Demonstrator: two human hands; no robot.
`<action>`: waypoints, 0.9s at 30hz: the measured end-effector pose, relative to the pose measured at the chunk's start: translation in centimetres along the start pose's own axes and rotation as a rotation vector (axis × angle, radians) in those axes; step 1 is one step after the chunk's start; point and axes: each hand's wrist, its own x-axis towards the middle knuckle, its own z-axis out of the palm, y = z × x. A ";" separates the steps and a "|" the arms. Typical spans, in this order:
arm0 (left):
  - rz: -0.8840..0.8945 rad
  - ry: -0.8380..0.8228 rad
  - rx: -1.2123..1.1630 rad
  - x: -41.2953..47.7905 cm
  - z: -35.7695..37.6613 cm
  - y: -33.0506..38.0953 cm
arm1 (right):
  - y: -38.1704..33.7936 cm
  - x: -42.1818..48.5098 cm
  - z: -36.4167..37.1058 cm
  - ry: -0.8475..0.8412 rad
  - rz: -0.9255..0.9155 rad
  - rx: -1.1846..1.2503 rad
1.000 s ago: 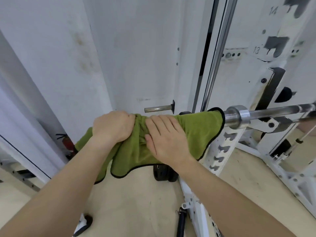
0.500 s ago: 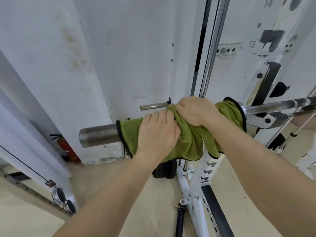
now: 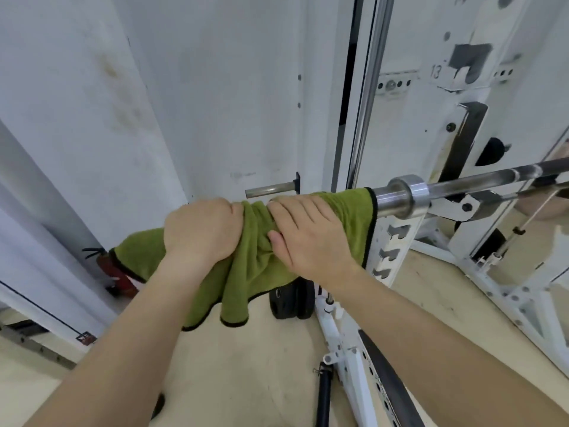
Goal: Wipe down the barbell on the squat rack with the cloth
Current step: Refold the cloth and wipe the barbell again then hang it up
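Chrome steel barbell (image 3: 474,180) lies on the white metal squat rack (image 3: 385,238), its sleeve wrapped in a green, black-edged cloth (image 3: 255,266). The left hand (image 3: 200,232) fists the cloth around the sleeve. Just beside it, the right hand (image 3: 308,238) clasps it with fingers curled over. Black weight plates (image 3: 292,300) stand on the floor below.

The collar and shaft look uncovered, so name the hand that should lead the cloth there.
Right. The right hand holds the cloth nearest the collar, close to the cloth's edge; the left hand grips the bunched cloth farther away.
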 end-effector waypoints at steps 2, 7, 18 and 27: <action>0.091 0.040 -0.012 0.3 0.5 3.7 | 4.1 -1.3 -1.0 0.017 0.111 -0.046; 0.254 0.167 -0.053 0.8 1.8 11.5 | 9.9 -0.9 -3.7 -0.174 0.345 -0.119; 0.201 0.375 -0.044 -3.4 2.6 -0.6 | -2.7 6.0 -2.0 -0.355 0.277 0.119; 0.160 0.522 -0.300 -6.8 3.2 -0.3 | 0.4 0.9 -5.3 -0.243 0.146 0.379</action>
